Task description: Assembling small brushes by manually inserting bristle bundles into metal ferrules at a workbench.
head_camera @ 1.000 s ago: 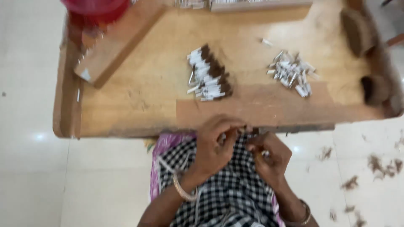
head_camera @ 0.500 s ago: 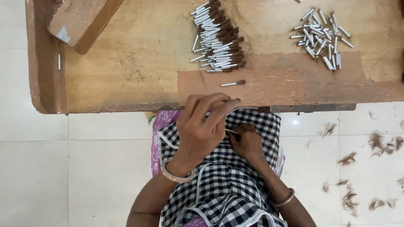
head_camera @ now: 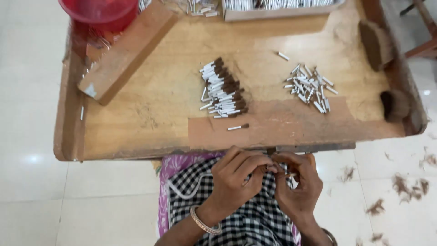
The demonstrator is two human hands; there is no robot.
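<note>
My left hand [head_camera: 236, 175] and my right hand [head_camera: 298, 182] meet over my lap, just below the front edge of the wooden tray table [head_camera: 136, 118]. Their fingertips pinch a small thin stick [head_camera: 273, 168] between them; most of it is hidden by my fingers. On the table lies a pile of white sticks with brown tufted ends [head_camera: 223, 93]. One single tufted stick [head_camera: 238, 127] lies apart near the front edge. A looser heap of plain white sticks [head_camera: 309, 86] sits to the right.
A wooden block [head_camera: 125, 52] lies slanted at the back left under a red bowl [head_camera: 100, 10]. A box of white sticks [head_camera: 282, 7] stands at the back. Two brown fibre clumps [head_camera: 375, 43] sit at the right rim. Brown fibre scraps [head_camera: 405, 184] litter the tiled floor.
The view has shifted, bringing the table's back and the red bowl into sight. My right hand has come up level with the left, fingertips joined. The single tufted stick stays on the table.
</note>
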